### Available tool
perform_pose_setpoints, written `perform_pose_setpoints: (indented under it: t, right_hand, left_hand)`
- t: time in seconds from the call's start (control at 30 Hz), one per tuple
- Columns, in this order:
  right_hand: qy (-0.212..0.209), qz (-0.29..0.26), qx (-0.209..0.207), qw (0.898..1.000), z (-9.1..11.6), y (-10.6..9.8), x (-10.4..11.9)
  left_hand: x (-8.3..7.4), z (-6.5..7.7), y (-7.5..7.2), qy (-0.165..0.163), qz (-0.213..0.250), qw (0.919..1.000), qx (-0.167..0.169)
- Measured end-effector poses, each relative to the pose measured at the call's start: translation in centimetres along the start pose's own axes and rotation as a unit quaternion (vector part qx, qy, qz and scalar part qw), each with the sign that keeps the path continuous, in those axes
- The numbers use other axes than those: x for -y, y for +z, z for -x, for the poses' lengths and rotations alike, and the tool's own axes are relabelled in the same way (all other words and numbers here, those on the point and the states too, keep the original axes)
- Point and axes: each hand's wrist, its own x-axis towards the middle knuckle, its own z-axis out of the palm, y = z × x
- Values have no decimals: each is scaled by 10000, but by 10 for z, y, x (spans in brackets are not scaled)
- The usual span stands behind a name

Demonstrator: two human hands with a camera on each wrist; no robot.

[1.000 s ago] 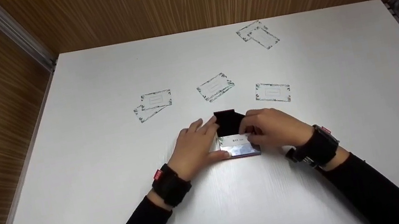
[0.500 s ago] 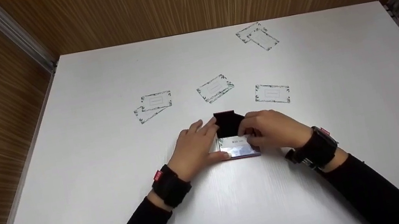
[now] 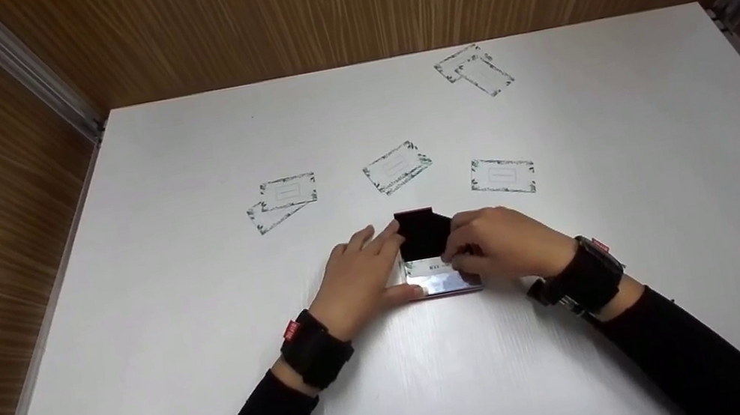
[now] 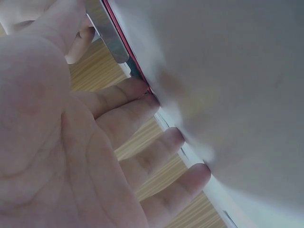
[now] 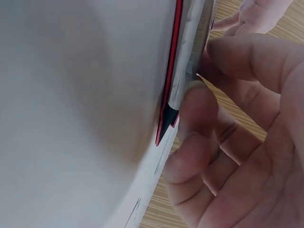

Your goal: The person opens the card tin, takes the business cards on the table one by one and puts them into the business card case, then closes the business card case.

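Observation:
A flat business card case [image 3: 424, 232] lies open in front of me, with a black lining, red edges and a shiny silver front part. Inside it sits a white card [image 3: 419, 269] with a green leaf border and some dark print. My left hand [image 3: 356, 282] steadies the case: its thumb presses the front left corner, and the spread, fairly straight fingers touch the left side. At the case's right side, the curled fingers of my right hand [image 3: 505, 241] pinch the right part of the card, which they hide. In the right wrist view, a card corner shows between thumb and fingers.
Beyond the case lie more leaf-bordered cards: an overlapping pair [image 3: 287, 191] at left, overlapping cards [image 3: 397, 166] in the middle, a single card [image 3: 503, 176] at right, and another pair [image 3: 484, 75] near the back edge. A wood-grain panel [image 3: 333, 1] stands behind the white table [image 3: 124, 281].
Both hands keep nearly the same places on the case. The right fingers have shifted very slightly and cover a bit more of the card's print. The whole head view has drifted a little.

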Motion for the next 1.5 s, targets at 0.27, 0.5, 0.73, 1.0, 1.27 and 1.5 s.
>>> perform_pose_setpoints:
  t: [0.27,0.5,0.73,1.0,1.27,1.5]
  right_hand:
    - [214,-71,-164,9996,1,-6,-7]
    - [464,333,-819,9950,5,-20,-26]
    - [1008,647,-1163,9860,14,-33,-47]
    - [1778,669,-851,9781,22,-43,-67]
    - [2047,639,-738,9739,24,-46,-71]
    - [1862,876,-968,9738,23,-43,-66]
  left_hand:
    - [-1,0,0,46,-100,9999,-39]
    - [-1,0,0,19,-22,10000,5]
    - [-1,0,0,50,8,10000,33]
    - [1,0,1,4,-2,10000,47]
    - [0,0,1,18,31,10000,64]
    - [1,1,1,34,32,10000,27]
